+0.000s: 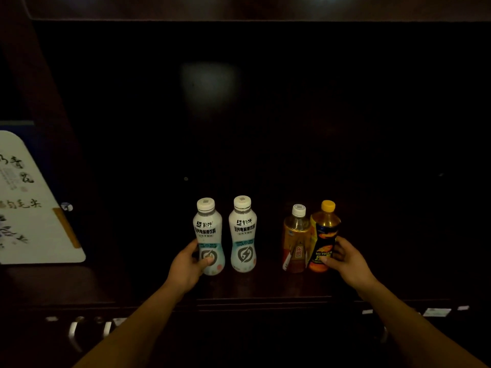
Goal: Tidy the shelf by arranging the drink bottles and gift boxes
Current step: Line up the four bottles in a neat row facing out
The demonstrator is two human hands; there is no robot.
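Two hands (pixel 186 264) (pixel 345 258) — each gripping a bottle (pixel 208 235) (pixel 322 240).

Four capped bottles stand upright in a row near shelf front edge. Two white milky bottles w/ white caps: left white bottle (pixel 209 236) & right white bottle (pixel 243 234), just apart. Amber tea bottle (pixel 295 239) w/ white cap touches orange bottle (pixel 323 236) w/ yellow cap. White gift box (pixel 32 205) w/ calligraphy leans far left.
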